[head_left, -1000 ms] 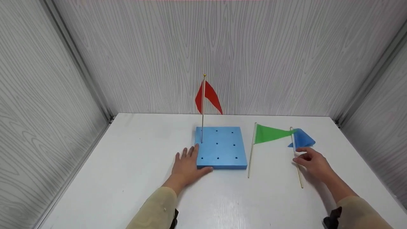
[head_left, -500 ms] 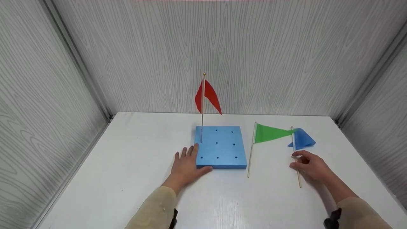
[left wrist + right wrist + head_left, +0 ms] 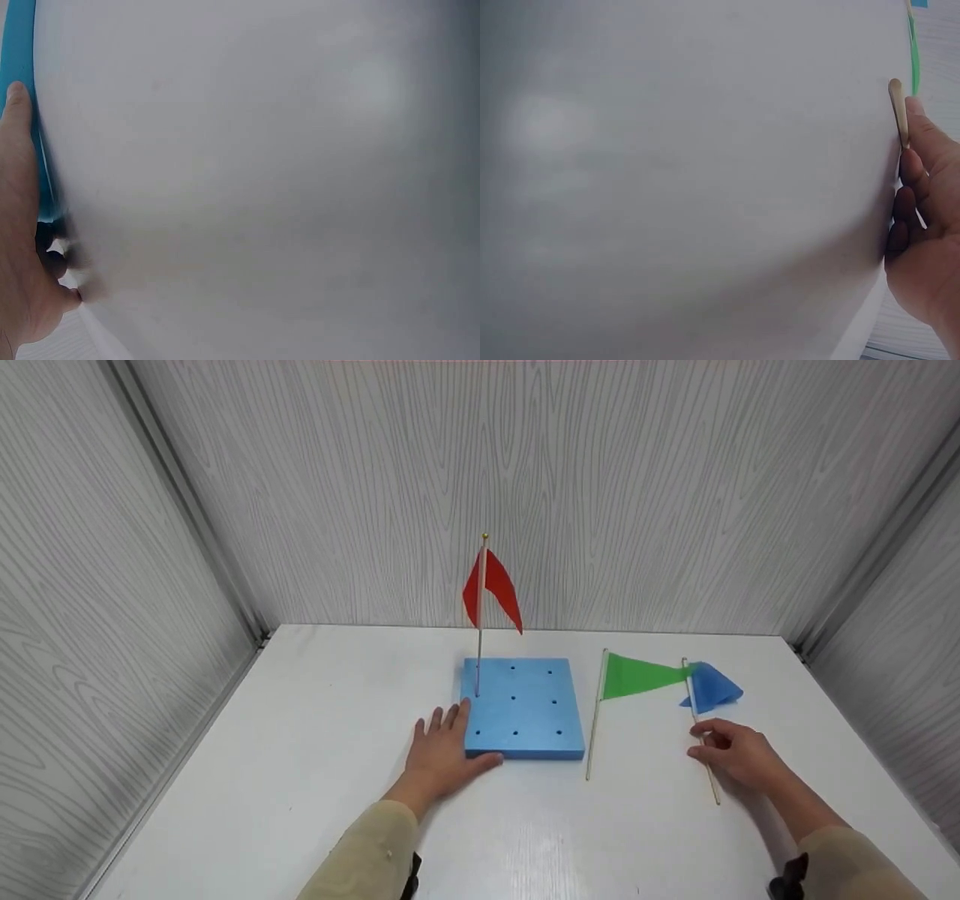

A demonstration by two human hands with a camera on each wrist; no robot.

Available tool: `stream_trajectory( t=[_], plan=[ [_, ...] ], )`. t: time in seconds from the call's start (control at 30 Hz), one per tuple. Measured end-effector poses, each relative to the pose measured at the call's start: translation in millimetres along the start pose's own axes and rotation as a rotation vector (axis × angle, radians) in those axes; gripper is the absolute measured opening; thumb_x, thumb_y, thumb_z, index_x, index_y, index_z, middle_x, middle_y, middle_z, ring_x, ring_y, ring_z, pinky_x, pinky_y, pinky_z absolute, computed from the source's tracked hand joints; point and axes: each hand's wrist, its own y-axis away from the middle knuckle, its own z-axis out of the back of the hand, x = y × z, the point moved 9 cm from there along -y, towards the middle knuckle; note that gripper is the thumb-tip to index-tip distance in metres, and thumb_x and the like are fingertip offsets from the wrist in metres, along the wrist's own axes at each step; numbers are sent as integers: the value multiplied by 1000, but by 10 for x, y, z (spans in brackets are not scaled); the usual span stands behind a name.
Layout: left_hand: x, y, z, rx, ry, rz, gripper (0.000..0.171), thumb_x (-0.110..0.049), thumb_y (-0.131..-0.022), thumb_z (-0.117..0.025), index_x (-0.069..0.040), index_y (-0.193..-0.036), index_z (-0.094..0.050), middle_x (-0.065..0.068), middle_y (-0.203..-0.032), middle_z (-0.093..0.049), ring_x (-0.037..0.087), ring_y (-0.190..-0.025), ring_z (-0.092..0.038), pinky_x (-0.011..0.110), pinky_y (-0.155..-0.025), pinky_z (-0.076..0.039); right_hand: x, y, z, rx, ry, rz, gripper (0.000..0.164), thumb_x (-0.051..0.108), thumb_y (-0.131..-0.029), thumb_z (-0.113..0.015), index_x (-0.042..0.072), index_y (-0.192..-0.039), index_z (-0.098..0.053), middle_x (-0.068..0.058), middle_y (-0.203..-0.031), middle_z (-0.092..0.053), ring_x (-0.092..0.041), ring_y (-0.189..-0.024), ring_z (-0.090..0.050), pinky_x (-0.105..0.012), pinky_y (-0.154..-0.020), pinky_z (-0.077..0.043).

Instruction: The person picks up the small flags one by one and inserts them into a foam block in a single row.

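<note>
My right hand (image 3: 739,751) pinches the wooden stick of a blue flag (image 3: 714,688) between thumb and fingers, just below the cloth. In the right wrist view the stick's end (image 3: 898,105) juts out past the fingertips. My left hand (image 3: 437,757) lies with fingers extended along the left side of a light blue board (image 3: 534,716) with several small holes, its thumb at the front edge. In the left wrist view the thumb rests against the board's side (image 3: 16,52). A red flag (image 3: 502,589) with a gold tip stands upright in a left-hand hole of the board.
Between the board and the blue flag, a green flag (image 3: 637,676) lies on the white table (image 3: 360,675), its tip overlapping the blue flag's stick. Grey wood-grain panels (image 3: 375,495) enclose the table at the back and both sides.
My right hand has slid a little down the blue flag's stick, away from the cloth. The stick's lower end has swung slightly right. The left hand and the board keep their place.
</note>
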Motion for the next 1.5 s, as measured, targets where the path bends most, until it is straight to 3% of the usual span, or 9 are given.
stream_trajectory(
  t=[0.17,0.37,0.77,1.1,1.5],
  plan=[
    [-15,-8,19,-8,-16,-14,118,-86,-90,-53,-10,-171,-15,17,-172,-30,42,-160,-20,63,-127,-14,29,15,28,-31,17,25,43,32,-100,-77,8,-134,-68,-6,-93,-57,-26,-92,-53,-29,-64,-46],
    [-10,-6,21,-11,-10,-14,118,-86,-90,-54,-10,-171,-15,17,-171,-30,42,-160,-21,64,-126,-14,56,21,26,-48,34,17,38,27,-102,-74,8,-134,-68,-7,-93,-61,-27,-90,-55,-31,-66,-48],
    [-6,1,2,1,17,-5,118,-85,-90,-55,-11,-172,-14,17,-172,-28,42,-160,-19,63,-127,-13,69,71,42,-98,11,-39,45,21,-101,-73,0,-138,-60,-15,-101,-68,-27,-83,-60,-32,-66,-55],
    [-28,6,6,-16,13,-22,117,-83,-91,-57,-9,-171,-17,18,-171,-31,43,-159,-21,64,-126,-14,7,86,86,-158,-3,-118,43,20,-101,-70,0,-136,-59,-21,-110,-71,-31,-93,-65,-32,-74,-57],
    [-15,5,12,-11,11,-18,117,-83,-91,-56,-10,-171,-15,17,-172,-29,43,-159,-20,64,-127,-13,9,122,260,-239,-270,-169,52,33,-111,-55,-3,-148,-58,-25,-136,-62,-26,-107,-57,-18,-75,-53]
  ],
)
